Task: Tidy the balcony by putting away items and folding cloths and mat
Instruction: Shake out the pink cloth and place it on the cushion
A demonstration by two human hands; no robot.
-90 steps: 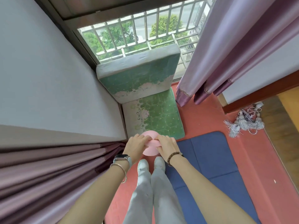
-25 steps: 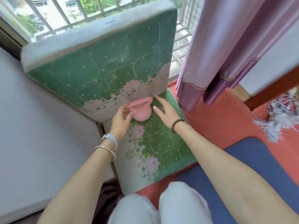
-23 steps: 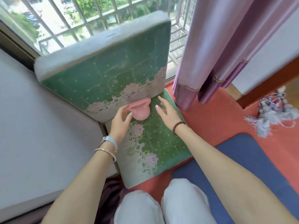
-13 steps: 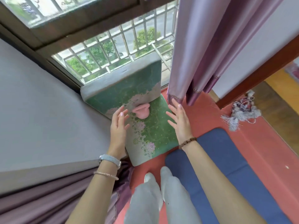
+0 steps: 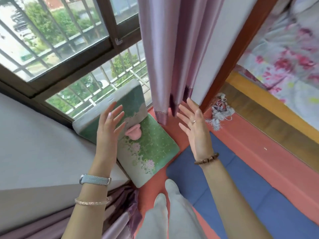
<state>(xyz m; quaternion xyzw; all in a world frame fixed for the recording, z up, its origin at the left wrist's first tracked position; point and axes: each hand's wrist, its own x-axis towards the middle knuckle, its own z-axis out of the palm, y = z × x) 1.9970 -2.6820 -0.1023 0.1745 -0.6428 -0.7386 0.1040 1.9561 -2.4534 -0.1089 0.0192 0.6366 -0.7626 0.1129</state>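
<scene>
Two bare hands are raised over a balcony corner, and neither holds anything. At far left a grey ledge point(image 5: 43, 149) runs under the barred window point(image 5: 57, 40), with a bunched purple curtain point(image 5: 119, 200) lying at its near end. The left hand point(image 5: 107, 135), with a watch point(image 5: 95, 180) and a thin bangle point(image 5: 91, 202) on the wrist, hovers with its fingers point(image 5: 110, 118) straight and spread wide, in front of the upright green cushion point(image 5: 133, 99) that leans against the window. Whether the hand touches that cushion cannot be told. A second green cushion point(image 5: 155, 149) lies flat on the red floor point(image 5: 259, 144) at the upright one's foot. The small folded pink cloth point(image 5: 133, 133) rests on this flat cushion, right against the base of the upright one, just beside the left hand's fingertips and apart from them. Grey trouser legs point(image 5: 165, 214) show below. A hanging purple curtain point(image 5: 165, 57) drops to the floor behind the cushions. The right hand point(image 5: 196, 133), wearing a ring and a bead bracelet point(image 5: 207, 158), is held palm inward near the curtain's hem, its fingers point(image 5: 191, 104) likewise wide and loose. Beyond it a tasselled cord point(image 5: 219, 114) lies by the wooden door frame point(image 5: 241, 49). A blue mat point(image 5: 241, 187) is spread flat on the floor under the right forearm. At far right is a bed with a floral cover point(image 5: 284, 57).
</scene>
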